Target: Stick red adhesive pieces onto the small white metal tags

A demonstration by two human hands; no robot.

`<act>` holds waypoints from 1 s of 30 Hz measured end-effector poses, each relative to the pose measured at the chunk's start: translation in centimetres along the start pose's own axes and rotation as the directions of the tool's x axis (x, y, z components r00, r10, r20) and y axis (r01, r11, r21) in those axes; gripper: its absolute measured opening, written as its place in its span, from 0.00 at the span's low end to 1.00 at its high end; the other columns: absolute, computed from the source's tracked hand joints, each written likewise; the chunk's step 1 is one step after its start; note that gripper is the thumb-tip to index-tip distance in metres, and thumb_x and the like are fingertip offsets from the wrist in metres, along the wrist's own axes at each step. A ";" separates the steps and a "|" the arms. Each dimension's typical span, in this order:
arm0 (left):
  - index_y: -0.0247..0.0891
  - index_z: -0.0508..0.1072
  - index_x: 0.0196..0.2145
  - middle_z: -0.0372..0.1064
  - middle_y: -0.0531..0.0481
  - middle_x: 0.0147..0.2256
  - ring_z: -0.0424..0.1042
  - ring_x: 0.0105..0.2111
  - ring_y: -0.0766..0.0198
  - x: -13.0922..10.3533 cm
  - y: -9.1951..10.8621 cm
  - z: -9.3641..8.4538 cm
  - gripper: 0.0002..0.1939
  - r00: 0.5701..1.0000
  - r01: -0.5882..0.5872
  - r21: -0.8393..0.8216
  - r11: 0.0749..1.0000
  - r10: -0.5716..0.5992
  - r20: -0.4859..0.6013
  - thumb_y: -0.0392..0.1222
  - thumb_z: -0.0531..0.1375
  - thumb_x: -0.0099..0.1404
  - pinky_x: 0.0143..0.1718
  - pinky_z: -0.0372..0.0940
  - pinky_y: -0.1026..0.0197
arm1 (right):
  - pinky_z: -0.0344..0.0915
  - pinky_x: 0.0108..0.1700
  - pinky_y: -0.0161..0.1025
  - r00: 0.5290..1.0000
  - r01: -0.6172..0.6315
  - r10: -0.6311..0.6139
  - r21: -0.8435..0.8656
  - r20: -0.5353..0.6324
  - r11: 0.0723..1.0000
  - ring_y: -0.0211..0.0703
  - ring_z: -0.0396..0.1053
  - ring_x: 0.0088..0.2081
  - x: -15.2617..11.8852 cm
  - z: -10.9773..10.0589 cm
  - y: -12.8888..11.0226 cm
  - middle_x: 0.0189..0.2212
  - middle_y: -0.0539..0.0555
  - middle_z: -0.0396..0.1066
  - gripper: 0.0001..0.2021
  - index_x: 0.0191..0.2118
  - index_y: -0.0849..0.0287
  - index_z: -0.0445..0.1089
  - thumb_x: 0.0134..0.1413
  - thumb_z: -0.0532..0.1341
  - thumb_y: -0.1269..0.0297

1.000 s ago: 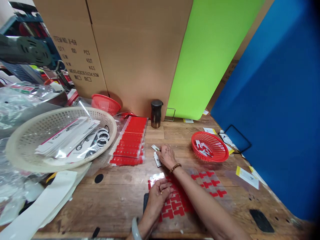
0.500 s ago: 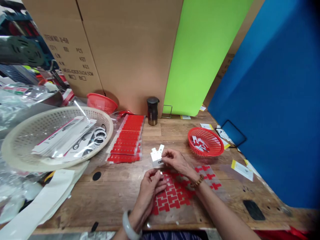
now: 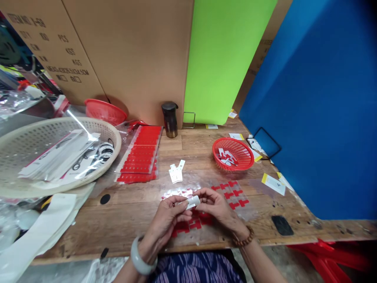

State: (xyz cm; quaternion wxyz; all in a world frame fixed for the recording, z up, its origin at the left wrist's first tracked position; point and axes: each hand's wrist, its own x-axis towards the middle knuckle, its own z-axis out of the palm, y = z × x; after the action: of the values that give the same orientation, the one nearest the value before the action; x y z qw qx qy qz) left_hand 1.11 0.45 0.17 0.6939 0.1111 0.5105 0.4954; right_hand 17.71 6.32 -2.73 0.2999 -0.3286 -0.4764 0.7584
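Observation:
Between my two hands is a small white card (image 3: 193, 202), held above a clear sheet of red T-shaped stickers (image 3: 196, 224). My left hand (image 3: 171, 216) pinches the card's left end between thumb and fingers. At the other end, the fingers of my right hand (image 3: 218, 208) are closed on its right edge. Just beyond my hands lies a small loose group of white cards (image 3: 176, 173) on the wooden table (image 3: 118, 224). Part of the sticker sheet is hidden under my hands.
A red basket (image 3: 234, 157) with small white and red pieces stands to the right. Red strip sheets (image 3: 141, 151) lie left of a dark bottle (image 3: 170, 120). A large cream basket (image 3: 108, 165) holds packaged cards at far left. Blue (image 3: 318, 118) and green (image 3: 226, 59) boards stand behind.
My right hand has drawn back from the group of white cards with one card. Both hands now hold it together. The view has shifted slightly.

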 end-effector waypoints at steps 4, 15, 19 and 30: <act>0.28 0.72 0.31 0.74 0.46 0.23 0.71 0.19 0.69 -0.3 0.0 0.2 0.17 0.999 0.036 -0.005 0.999 -0.036 0.026 0.35 0.72 0.44 0.22 0.70 0.70 | 0.65 0.41 0.35 0.998 0.069 -0.069 -0.021 0.011 0.997 0.37 0.69 0.35 -0.5 -0.1 0.2 0.33 0.49 0.72 0.12 0.38 0.57 0.72 0.45 0.68 0.64; 0.28 0.72 0.32 0.74 0.47 0.24 0.72 0.20 0.70 0.3 -0.4 -0.1 0.14 1.000 0.028 0.004 1.000 -0.029 0.007 0.32 0.70 0.47 0.23 0.70 0.71 | 0.64 0.36 0.34 0.993 0.047 -0.053 -0.052 -0.109 0.998 0.36 0.67 0.32 -0.7 0.0 0.4 0.35 0.49 0.70 0.19 0.44 0.55 0.68 0.44 0.68 0.61; 0.31 0.69 0.32 0.75 0.46 0.24 0.75 0.23 0.67 1.6 -1.1 -0.8 0.11 0.995 -0.042 0.019 0.999 0.044 -0.085 0.32 0.67 0.52 0.28 0.72 0.69 | 0.64 0.36 0.36 0.924 0.054 -0.127 -0.206 -0.362 0.977 0.38 0.66 0.31 -1.7 -1.4 1.1 0.34 0.50 0.69 0.14 0.41 0.55 0.68 0.48 0.64 0.57; 0.32 0.68 0.37 0.76 0.45 0.29 0.77 0.29 0.65 4.5 -2.9 -0.4 0.13 0.985 -0.142 0.100 0.985 0.151 -0.086 0.30 0.65 0.54 0.34 0.71 0.67 | 0.61 0.36 0.38 0.851 0.026 -0.332 -0.599 -0.406 0.800 0.42 0.65 0.33 -0.3 -3.9 1.9 0.31 0.51 0.69 0.06 0.34 0.56 0.68 0.56 0.57 0.62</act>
State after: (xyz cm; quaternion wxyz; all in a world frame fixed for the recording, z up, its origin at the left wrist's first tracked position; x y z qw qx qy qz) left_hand 2.41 2.51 -4.58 0.6250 0.1576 0.5556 0.5252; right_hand 20.65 7.41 -5.68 0.3708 -0.5368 -0.6192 0.4370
